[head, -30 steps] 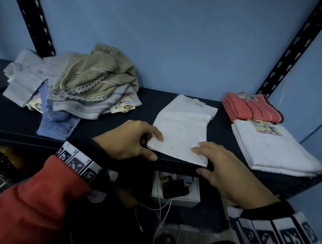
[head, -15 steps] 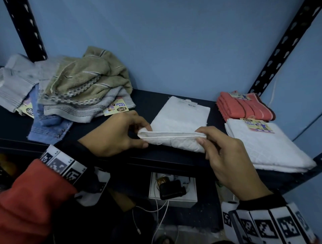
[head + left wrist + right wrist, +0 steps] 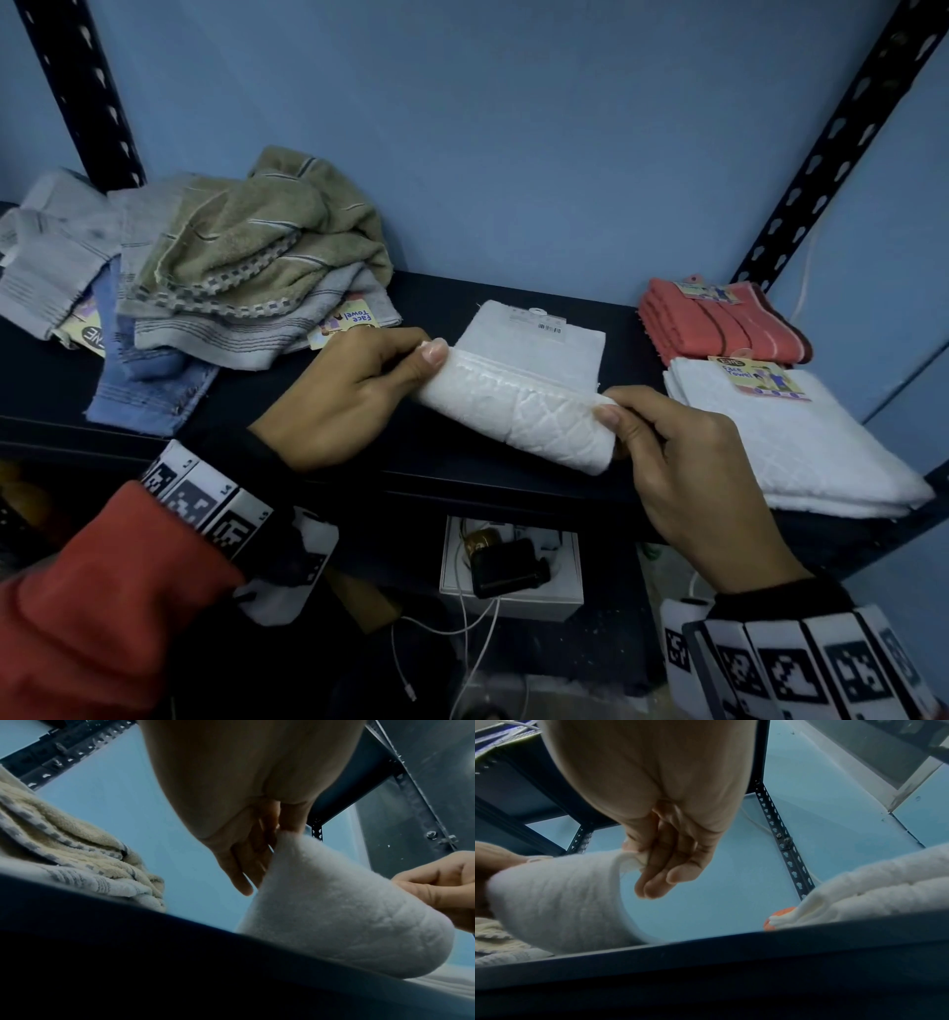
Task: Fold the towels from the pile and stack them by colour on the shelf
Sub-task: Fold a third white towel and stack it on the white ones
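Left hand (image 3: 349,390) and right hand (image 3: 683,462) each pinch a near corner of the white towel (image 3: 518,411), lifting it toward twelve o'clock; grip depth seems shallow.

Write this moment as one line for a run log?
step: folding white towel | left hand: pinches near edge | right hand: pinches near edge | white stack, red stack: on shelf

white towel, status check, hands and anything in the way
Left hand and right hand pinch white towel corners, mid-fold. Folded white stack right. Nothing blocking.
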`<state>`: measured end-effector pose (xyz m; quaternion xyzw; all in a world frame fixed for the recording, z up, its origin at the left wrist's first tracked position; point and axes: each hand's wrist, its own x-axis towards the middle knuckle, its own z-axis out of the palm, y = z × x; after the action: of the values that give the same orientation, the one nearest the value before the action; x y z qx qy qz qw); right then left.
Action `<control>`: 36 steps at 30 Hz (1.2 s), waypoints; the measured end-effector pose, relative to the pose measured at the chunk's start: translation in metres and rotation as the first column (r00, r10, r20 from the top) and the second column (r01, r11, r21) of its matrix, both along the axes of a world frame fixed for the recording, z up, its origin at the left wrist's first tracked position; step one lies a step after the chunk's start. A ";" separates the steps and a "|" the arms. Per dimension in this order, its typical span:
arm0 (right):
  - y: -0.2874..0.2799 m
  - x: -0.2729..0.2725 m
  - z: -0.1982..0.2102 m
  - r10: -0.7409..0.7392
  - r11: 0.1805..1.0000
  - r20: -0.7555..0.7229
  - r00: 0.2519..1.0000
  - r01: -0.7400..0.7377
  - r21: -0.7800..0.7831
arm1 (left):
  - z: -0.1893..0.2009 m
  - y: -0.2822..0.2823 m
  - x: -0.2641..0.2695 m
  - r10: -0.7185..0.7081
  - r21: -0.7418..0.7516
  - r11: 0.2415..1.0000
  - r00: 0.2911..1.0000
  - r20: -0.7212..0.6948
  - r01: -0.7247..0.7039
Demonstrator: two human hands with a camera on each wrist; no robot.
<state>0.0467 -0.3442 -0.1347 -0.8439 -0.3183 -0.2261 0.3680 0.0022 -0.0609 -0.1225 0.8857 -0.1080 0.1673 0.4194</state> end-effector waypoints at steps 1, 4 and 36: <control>0.000 0.000 0.000 0.002 1.000 -0.004 1.000 -0.002 0.001 | 0.001 -0.001 -0.001 0.007 -0.013 1.000 1.000 -0.001 -0.007; 0.000 -0.002 0.000 0.000 1.000 -0.038 0.999 0.000 -0.002 | 0.001 -0.004 -0.002 0.059 -0.043 0.997 0.998 0.033 -0.057; 0.013 -0.009 0.006 0.383 0.899 -0.762 0.522 -0.022 0.437 | -0.013 -0.007 0.003 0.131 -0.350 0.901 0.931 -0.341 -0.255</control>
<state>0.0374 -0.3316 -0.1291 -0.7175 -0.1537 0.1909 0.6520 0.0054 -0.0679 -0.1356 0.8062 0.0835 0.0859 0.5793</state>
